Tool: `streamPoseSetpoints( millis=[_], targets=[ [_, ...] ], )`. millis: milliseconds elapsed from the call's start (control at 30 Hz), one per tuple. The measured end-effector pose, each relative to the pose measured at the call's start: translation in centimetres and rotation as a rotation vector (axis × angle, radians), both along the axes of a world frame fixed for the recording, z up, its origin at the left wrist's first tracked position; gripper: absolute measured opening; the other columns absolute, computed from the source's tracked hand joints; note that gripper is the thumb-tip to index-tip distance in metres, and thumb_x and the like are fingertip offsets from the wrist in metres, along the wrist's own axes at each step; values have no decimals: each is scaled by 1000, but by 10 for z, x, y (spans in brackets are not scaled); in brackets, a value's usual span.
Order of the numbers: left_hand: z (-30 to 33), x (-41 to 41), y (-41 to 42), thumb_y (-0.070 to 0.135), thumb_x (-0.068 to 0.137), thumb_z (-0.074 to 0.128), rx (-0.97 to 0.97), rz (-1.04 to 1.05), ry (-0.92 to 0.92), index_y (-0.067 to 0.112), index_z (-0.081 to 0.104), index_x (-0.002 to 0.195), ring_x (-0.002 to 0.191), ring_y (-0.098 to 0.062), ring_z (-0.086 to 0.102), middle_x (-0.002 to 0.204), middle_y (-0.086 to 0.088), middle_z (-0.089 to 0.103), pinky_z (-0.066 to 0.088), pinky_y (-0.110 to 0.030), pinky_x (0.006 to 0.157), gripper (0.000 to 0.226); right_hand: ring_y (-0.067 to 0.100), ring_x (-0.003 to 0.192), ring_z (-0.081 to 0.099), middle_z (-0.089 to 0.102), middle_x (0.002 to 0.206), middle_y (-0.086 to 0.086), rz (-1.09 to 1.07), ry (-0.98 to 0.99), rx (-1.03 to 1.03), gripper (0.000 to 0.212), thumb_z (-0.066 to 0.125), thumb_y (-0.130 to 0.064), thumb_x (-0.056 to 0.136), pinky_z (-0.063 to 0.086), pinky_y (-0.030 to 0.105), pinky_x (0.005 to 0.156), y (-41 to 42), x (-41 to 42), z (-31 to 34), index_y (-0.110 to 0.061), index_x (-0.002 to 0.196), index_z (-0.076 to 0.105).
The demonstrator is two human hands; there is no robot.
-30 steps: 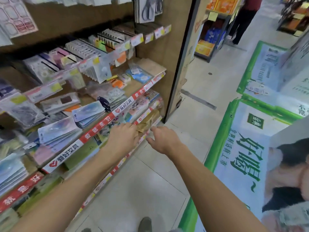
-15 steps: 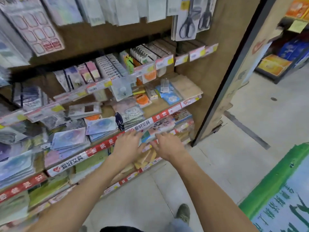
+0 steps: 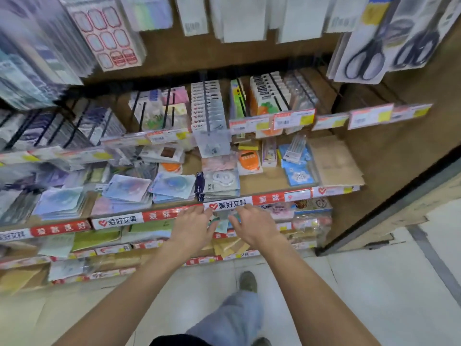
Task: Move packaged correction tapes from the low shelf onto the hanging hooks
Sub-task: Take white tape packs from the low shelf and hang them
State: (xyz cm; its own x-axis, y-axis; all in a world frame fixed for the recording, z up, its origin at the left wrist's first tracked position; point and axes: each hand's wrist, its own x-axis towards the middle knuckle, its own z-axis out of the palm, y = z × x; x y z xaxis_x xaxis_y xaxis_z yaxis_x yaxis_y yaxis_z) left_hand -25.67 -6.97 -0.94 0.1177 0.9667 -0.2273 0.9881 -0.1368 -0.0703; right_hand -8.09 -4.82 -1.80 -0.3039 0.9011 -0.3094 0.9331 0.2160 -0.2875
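Reaching under the shelf edge [image 3: 224, 205], left hand [image 3: 192, 226] and right hand [image 3: 252, 226], fingers spread and empty, approach teal packets [image 3: 220, 224]; nothing lifted, hooks [image 3: 207, 101] unserved.

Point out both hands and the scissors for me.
left hand [image 3: 193, 224]: head view, back of the hand
right hand [image 3: 254, 224]: head view, back of the hand
scissors [image 3: 366, 54]: head view, black handle loops of the left hanging pair

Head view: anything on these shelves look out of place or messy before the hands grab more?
Yes. Packaged correction tapes lie flat in loose, fanned stacks on the middle shelf, not on hooks. A torn cardboard sheet lies at its right end.
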Motion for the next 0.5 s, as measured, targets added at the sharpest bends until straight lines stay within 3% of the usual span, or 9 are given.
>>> streamPoseSetpoints(
  millis=[133,267,400,500],
  targets=[
    [-13,-1,27,50,103,34,-42,64,9,19,52,134,121,-24,55,132,-3,59,44,-38,97,48,34,116,57,60,125,15,81,-13,-37,49,32,-47,105,47,45,96,39,-4,-5,-9,126,56],
    [-22,2,53,49,103,35,-105,134,-5,20,47,142,128,-25,52,140,-4,54,40,-39,102,50,35,113,59,63,120,17,141,-67,-68,47,34,-47,105,45,42,92,77,-5,-8,-11,127,56],
    [-32,-3,68,48,104,32,-106,189,-36,20,43,144,132,-25,49,144,-5,51,39,-40,107,50,32,119,54,59,128,14,213,-83,-89,45,31,-44,107,43,44,97,113,-6,-17,-13,130,53],
    [-36,-8,78,48,104,32,-115,232,-104,20,37,149,138,-25,42,150,-5,45,34,-41,113,53,31,128,49,47,143,12,289,-79,-48,39,33,-32,107,42,46,103,141,-9,-26,-12,137,48]
  ],
)
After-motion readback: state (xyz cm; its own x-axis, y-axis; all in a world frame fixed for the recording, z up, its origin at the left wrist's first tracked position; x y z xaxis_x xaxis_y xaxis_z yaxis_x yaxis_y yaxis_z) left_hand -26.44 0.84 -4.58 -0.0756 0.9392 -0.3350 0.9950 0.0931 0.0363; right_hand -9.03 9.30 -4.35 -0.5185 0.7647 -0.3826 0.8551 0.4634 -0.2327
